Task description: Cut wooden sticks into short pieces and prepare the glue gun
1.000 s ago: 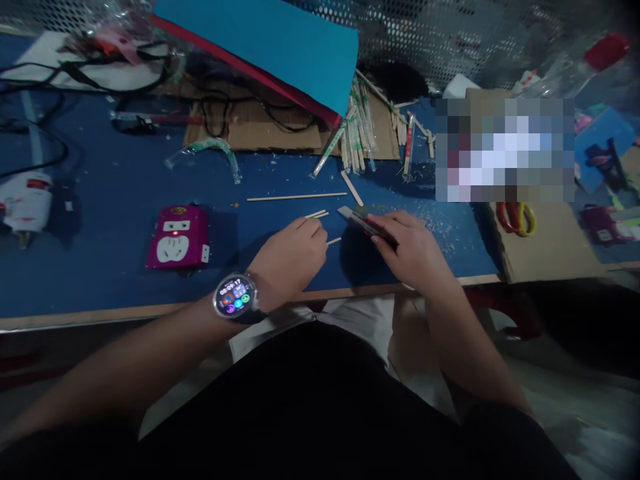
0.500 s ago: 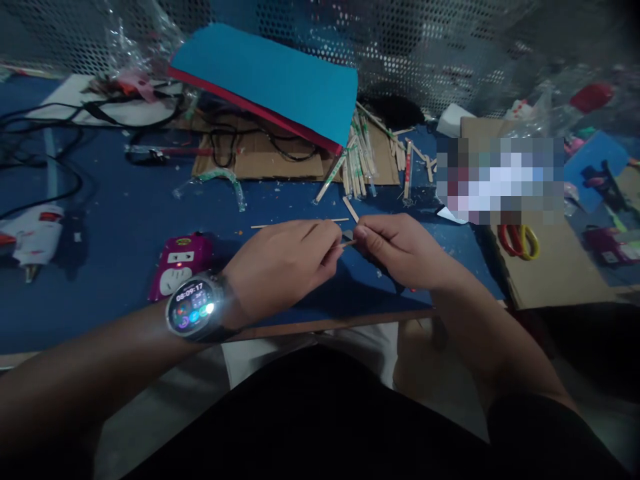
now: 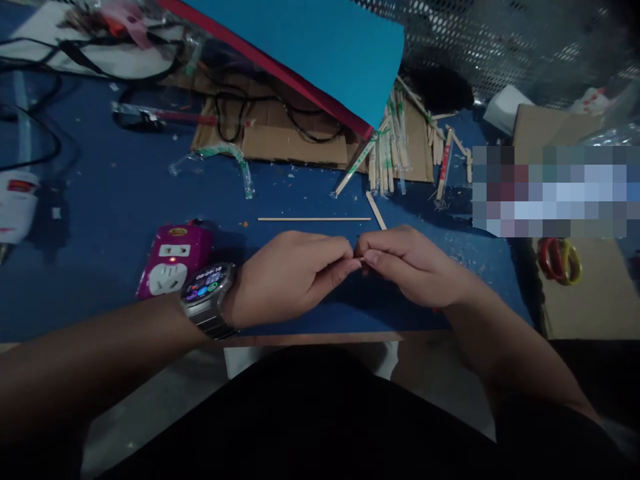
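Observation:
My left hand (image 3: 295, 275) and my right hand (image 3: 417, 265) meet above the blue tabletop near its front edge. Fingertips of both are pinched on a thin wooden stick (image 3: 359, 259); only a short bit of it shows, and the fingers hide the rest. Just beyond the hands, a long slender wooden stick (image 3: 314, 219) lies sideways on the table. A flat wooden craft stick (image 3: 377, 211) rests at a slant behind my right hand, partly covered by it. On my left wrist is a watch (image 3: 210, 300).
A purple power socket (image 3: 175, 260) sits left of my left hand, and a white glue gun (image 3: 17, 207) at the far left. Wrapped wooden sticks (image 3: 385, 160) lie on cardboard (image 3: 295, 145) under blue sheets (image 3: 320, 53). Red and yellow rings (image 3: 560, 261) are at right.
The view has shifted, so the background sits further right and higher. My hands have drawn closer together, and the greyish piece between them is out of sight. The long stick now shows fully.

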The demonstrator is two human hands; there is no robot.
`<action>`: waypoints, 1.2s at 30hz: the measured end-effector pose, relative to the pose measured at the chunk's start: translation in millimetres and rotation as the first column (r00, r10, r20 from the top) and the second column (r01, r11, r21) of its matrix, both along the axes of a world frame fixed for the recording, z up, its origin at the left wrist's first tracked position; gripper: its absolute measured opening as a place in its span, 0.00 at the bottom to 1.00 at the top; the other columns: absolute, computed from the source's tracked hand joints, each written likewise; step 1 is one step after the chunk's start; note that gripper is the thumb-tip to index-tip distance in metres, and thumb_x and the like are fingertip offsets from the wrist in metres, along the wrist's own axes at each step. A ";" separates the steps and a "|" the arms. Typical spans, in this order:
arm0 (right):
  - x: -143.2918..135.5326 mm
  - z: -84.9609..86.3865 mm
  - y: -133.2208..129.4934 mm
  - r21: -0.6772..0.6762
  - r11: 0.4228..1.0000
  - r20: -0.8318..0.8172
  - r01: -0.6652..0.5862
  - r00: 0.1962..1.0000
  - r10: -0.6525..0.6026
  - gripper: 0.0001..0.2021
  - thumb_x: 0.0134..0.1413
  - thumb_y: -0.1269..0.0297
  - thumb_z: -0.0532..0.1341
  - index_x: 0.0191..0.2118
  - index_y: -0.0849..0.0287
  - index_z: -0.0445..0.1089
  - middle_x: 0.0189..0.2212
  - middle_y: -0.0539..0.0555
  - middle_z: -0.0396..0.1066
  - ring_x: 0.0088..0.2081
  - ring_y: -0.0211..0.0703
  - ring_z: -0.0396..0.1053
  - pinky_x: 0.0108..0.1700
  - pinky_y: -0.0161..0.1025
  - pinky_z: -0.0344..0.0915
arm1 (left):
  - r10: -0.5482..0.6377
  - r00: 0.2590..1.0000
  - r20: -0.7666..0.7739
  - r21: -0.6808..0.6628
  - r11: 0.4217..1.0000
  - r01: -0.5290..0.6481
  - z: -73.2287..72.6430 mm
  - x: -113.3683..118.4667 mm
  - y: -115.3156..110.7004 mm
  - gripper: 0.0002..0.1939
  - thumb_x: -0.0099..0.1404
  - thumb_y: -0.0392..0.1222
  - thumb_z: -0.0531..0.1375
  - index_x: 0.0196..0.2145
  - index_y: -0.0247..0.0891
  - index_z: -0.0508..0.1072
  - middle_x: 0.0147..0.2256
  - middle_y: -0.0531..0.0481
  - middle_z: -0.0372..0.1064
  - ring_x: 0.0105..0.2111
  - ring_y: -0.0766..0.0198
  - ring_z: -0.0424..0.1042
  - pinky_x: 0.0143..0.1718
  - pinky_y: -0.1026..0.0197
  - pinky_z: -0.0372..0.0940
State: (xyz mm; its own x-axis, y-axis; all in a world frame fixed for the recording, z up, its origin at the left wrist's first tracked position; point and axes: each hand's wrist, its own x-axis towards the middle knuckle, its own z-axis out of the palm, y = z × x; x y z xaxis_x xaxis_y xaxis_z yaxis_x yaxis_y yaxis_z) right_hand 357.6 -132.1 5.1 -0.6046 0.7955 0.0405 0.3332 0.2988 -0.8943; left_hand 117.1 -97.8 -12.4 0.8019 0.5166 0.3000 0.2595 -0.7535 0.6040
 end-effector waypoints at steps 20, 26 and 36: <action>-10.4 -23.1 -21.7 -0.057 0.997 -0.214 0.043 0.975 -0.054 0.16 0.79 0.61 0.54 0.34 0.55 0.62 0.26 0.44 0.61 0.28 0.35 0.57 0.33 0.37 0.54 | -0.064 0.991 0.120 -0.236 0.967 0.092 -0.6 -1.6 -5.2 0.19 0.84 0.43 0.54 0.31 0.38 0.67 0.24 0.60 0.63 0.22 0.73 0.60 0.26 0.66 0.53; -11.4 -28.0 -27.9 -0.164 0.984 -0.244 0.076 0.963 -0.114 0.15 0.80 0.62 0.54 0.35 0.56 0.64 0.27 0.45 0.62 0.29 0.35 0.58 0.33 0.37 0.56 | -0.072 0.991 0.116 -0.250 0.963 0.100 0.5 -1.8 -5.0 0.19 0.84 0.42 0.54 0.32 0.39 0.68 0.25 0.60 0.63 0.24 0.73 0.61 0.28 0.65 0.54; -9.4 -2.1 -14.4 -0.091 0.992 -0.085 0.091 0.991 -0.099 0.20 0.80 0.54 0.52 0.34 0.56 0.65 0.29 0.47 0.64 0.30 0.37 0.60 0.36 0.38 0.58 | 0.014 0.993 0.119 -0.262 0.965 0.017 -7.3 -2.0 -5.5 0.17 0.83 0.43 0.54 0.34 0.39 0.70 0.26 0.60 0.66 0.25 0.72 0.64 0.29 0.66 0.57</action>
